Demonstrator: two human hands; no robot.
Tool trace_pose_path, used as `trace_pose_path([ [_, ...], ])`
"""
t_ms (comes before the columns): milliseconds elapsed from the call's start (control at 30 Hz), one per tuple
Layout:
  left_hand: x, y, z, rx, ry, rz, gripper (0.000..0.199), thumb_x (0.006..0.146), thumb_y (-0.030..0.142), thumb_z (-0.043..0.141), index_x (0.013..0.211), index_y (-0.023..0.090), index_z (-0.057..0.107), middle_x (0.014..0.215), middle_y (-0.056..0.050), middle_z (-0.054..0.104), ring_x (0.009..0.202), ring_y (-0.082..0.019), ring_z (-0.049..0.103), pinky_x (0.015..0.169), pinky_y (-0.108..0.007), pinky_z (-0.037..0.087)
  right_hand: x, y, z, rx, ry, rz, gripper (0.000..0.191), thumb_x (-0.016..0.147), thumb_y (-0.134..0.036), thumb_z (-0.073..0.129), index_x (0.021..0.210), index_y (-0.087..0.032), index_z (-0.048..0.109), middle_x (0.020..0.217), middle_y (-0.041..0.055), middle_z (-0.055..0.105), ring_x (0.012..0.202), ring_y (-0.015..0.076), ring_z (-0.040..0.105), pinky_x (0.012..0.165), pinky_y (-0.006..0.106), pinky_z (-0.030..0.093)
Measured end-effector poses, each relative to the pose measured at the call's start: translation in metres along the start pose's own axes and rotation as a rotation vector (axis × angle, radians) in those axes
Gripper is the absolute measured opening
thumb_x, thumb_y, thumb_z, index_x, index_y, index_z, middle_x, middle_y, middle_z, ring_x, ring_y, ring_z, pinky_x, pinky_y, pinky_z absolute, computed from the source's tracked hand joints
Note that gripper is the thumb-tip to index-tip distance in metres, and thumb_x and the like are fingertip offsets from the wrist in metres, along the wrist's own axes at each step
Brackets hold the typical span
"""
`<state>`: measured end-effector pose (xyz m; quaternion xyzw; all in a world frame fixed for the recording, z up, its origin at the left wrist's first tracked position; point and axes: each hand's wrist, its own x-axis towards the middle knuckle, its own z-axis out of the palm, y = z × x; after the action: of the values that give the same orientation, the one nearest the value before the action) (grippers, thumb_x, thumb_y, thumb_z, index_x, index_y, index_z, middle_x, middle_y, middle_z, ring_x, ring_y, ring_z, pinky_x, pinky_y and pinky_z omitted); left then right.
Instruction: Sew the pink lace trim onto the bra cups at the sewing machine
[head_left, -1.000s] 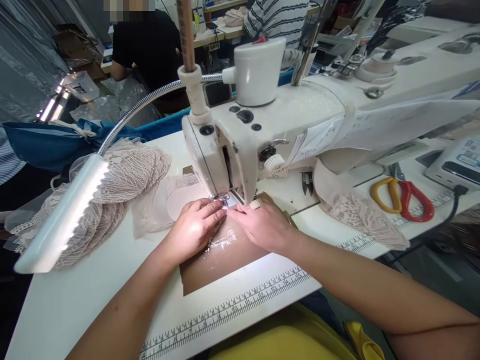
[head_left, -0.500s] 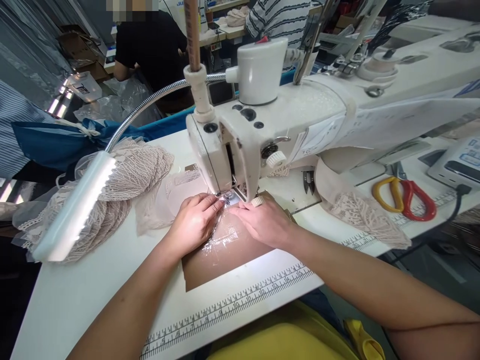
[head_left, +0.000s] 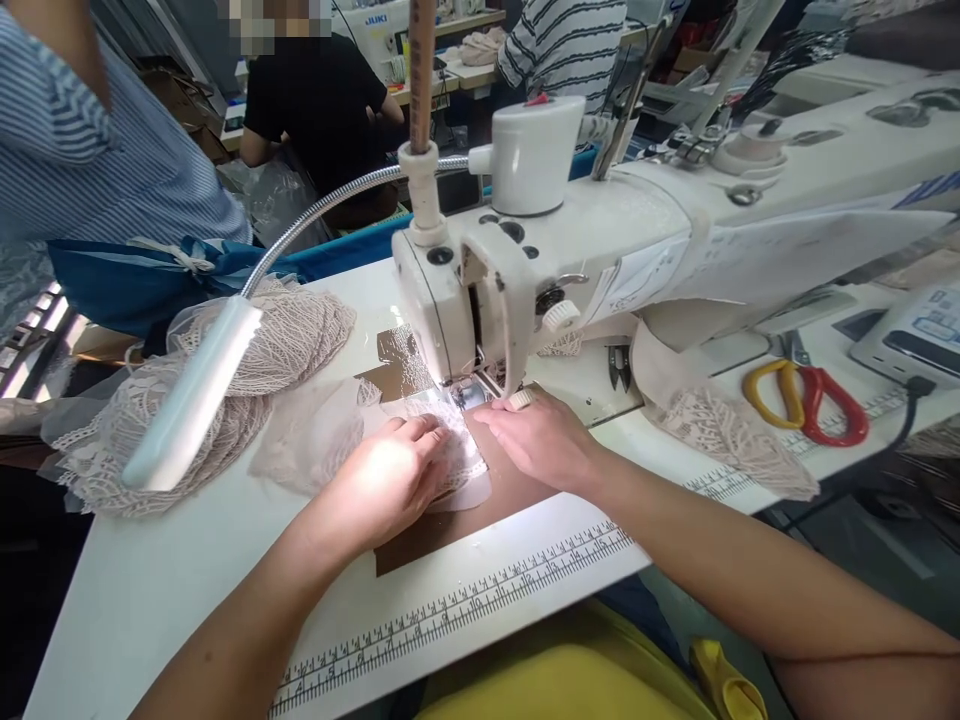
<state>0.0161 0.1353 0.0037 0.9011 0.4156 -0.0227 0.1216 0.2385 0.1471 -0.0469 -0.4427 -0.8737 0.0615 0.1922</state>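
Observation:
My left hand [head_left: 394,475] rests with curved, close-set fingers on a pale lace piece [head_left: 472,462] just left of the needle area; its thumb is hidden. The piece's sheer part [head_left: 304,435] trails out to the left. My right hand [head_left: 551,445] lies flat to the right of the presser foot [head_left: 471,392], fingers stretched toward it and holding nothing I can see. A pale ring-like band [head_left: 519,400] sits on one of its fingers. Beneath both hands is a brown sheet [head_left: 427,530] on the bed of the white sewing machine [head_left: 450,290].
Stacked lace pieces [head_left: 292,335] lie at the left under a bendable lamp [head_left: 195,400]. To the right are black thread snips [head_left: 619,367], another lace piece [head_left: 720,430] and scissors with yellow and red handles [head_left: 832,405]. A printed ruler [head_left: 465,610] lines the front edge. Other people are behind.
The pale lace piece now covers part of the brown sheet in front of the presser foot; my left hand has shifted slightly down onto it. A person in blue stripes appears more fully at left.

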Motion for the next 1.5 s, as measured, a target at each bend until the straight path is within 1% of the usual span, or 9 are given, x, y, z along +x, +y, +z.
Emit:
trace_pose_path([
  [67, 0.001, 0.002, 0.004, -0.011, 0.023, 0.010, 0.033, 0.094, 0.028, 0.042, 0.117, 0.013, 0.061, 0.120, -0.014, 0.061, 0.100, -0.025, 0.060, 0.086, -0.039, 0.054, 0.000, 0.000, 0.000, -0.007, 0.000, -0.001, 0.029, 0.085, -0.012, 0.048, 0.101, -0.020, 0.071, 0.080, 0.0035, 0.066, 0.071, 0.0163, 0.052, 0.063, 0.027, 0.033],
  [233, 0.009, 0.002, 0.021, 0.049, 0.152, 0.075, 0.032, 0.092, 0.027, 0.048, 0.119, 0.014, 0.061, 0.128, -0.013, 0.058, 0.101, -0.026, 0.057, 0.088, -0.041, 0.052, 0.000, -0.001, -0.002, -0.014, -0.015, 0.000, 0.030, 0.086, -0.012, 0.046, 0.103, -0.020, 0.070, 0.083, 0.0042, 0.067, 0.072, 0.0166, 0.052, 0.064, 0.027, 0.035],
  [500, 0.015, 0.001, 0.030, 0.060, 0.223, 0.104, 0.035, 0.094, 0.026, 0.046, 0.122, 0.012, 0.060, 0.131, -0.015, 0.057, 0.100, -0.026, 0.057, 0.086, -0.042, 0.051, 0.000, -0.001, -0.003, -0.007, -0.032, 0.013, 0.028, 0.085, -0.013, 0.047, 0.100, -0.022, 0.070, 0.078, 0.0028, 0.064, 0.071, 0.0161, 0.051, 0.064, 0.027, 0.032],
  [700, 0.015, 0.000, 0.032, 0.073, 0.220, 0.108, 0.038, 0.093, 0.029, 0.047, 0.125, 0.011, 0.058, 0.133, -0.016, 0.055, 0.101, -0.027, 0.056, 0.086, -0.043, 0.051, 0.000, -0.002, -0.004, 0.008, -0.023, 0.009, 0.024, 0.088, -0.016, 0.045, 0.088, -0.020, 0.068, 0.072, 0.0020, 0.060, 0.067, 0.0150, 0.047, 0.062, 0.026, 0.031],
  [800, 0.015, -0.002, 0.032, 0.090, 0.209, 0.110, 0.039, 0.093, 0.030, 0.048, 0.125, 0.010, 0.058, 0.134, -0.016, 0.054, 0.103, -0.028, 0.056, 0.087, -0.044, 0.050, -0.002, -0.002, -0.004, 0.043, 0.014, -0.009, 0.025, 0.090, -0.017, 0.043, 0.089, -0.019, 0.069, 0.071, 0.0022, 0.060, 0.067, 0.0151, 0.048, 0.063, 0.026, 0.032],
  [967, 0.018, -0.006, 0.030, 0.095, 0.203, 0.126, 0.041, 0.093, 0.032, 0.047, 0.127, 0.010, 0.057, 0.136, -0.017, 0.053, 0.106, -0.030, 0.055, 0.087, -0.045, 0.049, -0.007, 0.000, -0.007, 0.100, 0.027, -0.166, 0.023, 0.091, -0.021, 0.048, 0.088, -0.018, 0.070, 0.072, 0.0021, 0.062, 0.068, 0.0141, 0.048, 0.064, 0.026, 0.034],
  [1100, 0.017, -0.005, 0.028, 0.101, 0.206, 0.116, 0.040, 0.093, 0.031, 0.049, 0.125, 0.009, 0.058, 0.135, -0.017, 0.054, 0.103, -0.029, 0.055, 0.089, -0.045, 0.048, -0.011, 0.000, -0.006, 0.085, -0.025, -0.263, 0.027, 0.092, -0.026, 0.049, 0.073, -0.018, 0.066, 0.065, 0.0003, 0.057, 0.062, 0.0126, 0.044, 0.063, 0.027, 0.032],
  [1300, 0.013, -0.001, 0.026, 0.107, 0.202, 0.137, 0.037, 0.094, 0.031, 0.047, 0.122, 0.012, 0.060, 0.132, -0.013, 0.058, 0.097, -0.027, 0.056, 0.088, -0.044, 0.048, -0.014, 0.000, -0.003, 0.057, -0.023, -0.277, 0.030, 0.092, -0.026, 0.048, 0.068, -0.017, 0.062, 0.063, 0.0001, 0.055, 0.060, 0.0121, 0.042, 0.063, 0.027, 0.031],
  [1500, 0.018, -0.009, 0.026, 0.092, 0.209, 0.133, 0.038, 0.093, 0.030, 0.047, 0.124, 0.010, 0.059, 0.132, -0.014, 0.058, 0.101, -0.028, 0.056, 0.090, -0.045, 0.047, -0.012, -0.002, -0.003, 0.066, -0.008, -0.261, 0.028, 0.092, -0.023, 0.048, 0.072, -0.017, 0.066, 0.066, 0.0010, 0.057, 0.063, 0.0133, 0.045, 0.063, 0.027, 0.034],
])
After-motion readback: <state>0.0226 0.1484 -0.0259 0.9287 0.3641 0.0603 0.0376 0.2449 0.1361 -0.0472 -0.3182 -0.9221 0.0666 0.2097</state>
